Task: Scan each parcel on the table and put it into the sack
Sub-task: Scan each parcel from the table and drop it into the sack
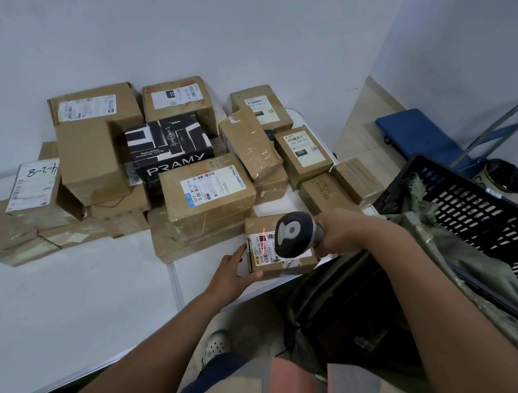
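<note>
Tabletop (86, 291): white, stacked with parcels.
Sack (352, 298): olive, mouth open beside right edge, ready to receive.
Small parcel (280, 262): near edge, label up; left hand (234, 272) steadies it.
Barcode scanner (293, 234): gripped by right hand (339, 234), beam on label.

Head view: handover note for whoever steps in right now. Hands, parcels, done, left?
Left hand: grips the near left corner of the small parcel at the table's front edge.
Right hand: holds the scanner over that parcel; its red line lies across the label.
Sack: open, draped over the black crate to the right of the table.
Done: scan of this parcel is under way; what the sack holds cannot be seen.
Left: drop this parcel into the sack, then scan and bag the pile of boxes on the table behind it.
</note>
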Demonstrator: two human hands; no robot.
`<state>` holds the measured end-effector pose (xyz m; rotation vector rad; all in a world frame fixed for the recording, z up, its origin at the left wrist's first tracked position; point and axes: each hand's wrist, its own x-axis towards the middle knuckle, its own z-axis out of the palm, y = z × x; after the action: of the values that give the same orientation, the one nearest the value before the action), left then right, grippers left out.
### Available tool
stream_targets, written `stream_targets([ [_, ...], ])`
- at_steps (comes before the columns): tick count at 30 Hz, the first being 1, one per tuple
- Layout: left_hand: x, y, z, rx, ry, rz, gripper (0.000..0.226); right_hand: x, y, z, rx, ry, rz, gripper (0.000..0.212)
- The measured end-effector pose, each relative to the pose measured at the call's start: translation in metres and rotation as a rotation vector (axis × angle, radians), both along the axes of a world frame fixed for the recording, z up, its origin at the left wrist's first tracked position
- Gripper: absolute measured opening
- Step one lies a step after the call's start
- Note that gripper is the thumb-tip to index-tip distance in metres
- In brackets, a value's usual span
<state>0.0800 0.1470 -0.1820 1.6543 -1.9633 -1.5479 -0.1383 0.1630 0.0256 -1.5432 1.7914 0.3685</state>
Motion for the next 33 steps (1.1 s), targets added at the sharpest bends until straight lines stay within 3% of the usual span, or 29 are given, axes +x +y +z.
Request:
stream_targets([
  [14, 0.002, -0.002, -0.001, -0.003, -0.025, -0.017, 0.086, 0.006, -0.004, 0.004, -0.004, 0.106, 0.134, 0.023],
  [33, 0.003, 0.003, 0.004, 0.027, -0.005, 0.016, 0.086, -0.008, -0.008, -0.012, -0.048, 0.064, 0.180, 0.022],
])
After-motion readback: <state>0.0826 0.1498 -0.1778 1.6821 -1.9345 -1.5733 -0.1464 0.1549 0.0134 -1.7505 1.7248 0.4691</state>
